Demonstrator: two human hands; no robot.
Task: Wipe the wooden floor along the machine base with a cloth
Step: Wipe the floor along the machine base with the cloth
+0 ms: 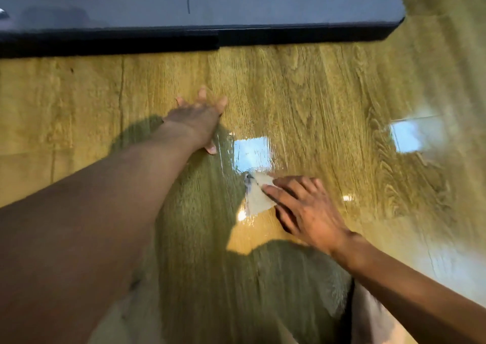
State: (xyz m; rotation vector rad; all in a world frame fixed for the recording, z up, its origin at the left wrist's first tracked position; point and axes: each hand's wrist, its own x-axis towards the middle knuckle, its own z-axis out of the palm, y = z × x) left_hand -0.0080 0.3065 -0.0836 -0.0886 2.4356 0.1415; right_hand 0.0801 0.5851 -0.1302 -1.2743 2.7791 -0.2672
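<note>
Head view: one cloth (256,199) pressed to the wooden floor (315,93)

One right hand (302,209) holds the cloth down with straight fingers, close together, well short of the single dark machine base (236,14) along the floor's far edge. One left hand (200,117) lies flat on the boards, fingers spread, between cloth and base. Two bright reflections (251,153) gleam on the floor.
</note>
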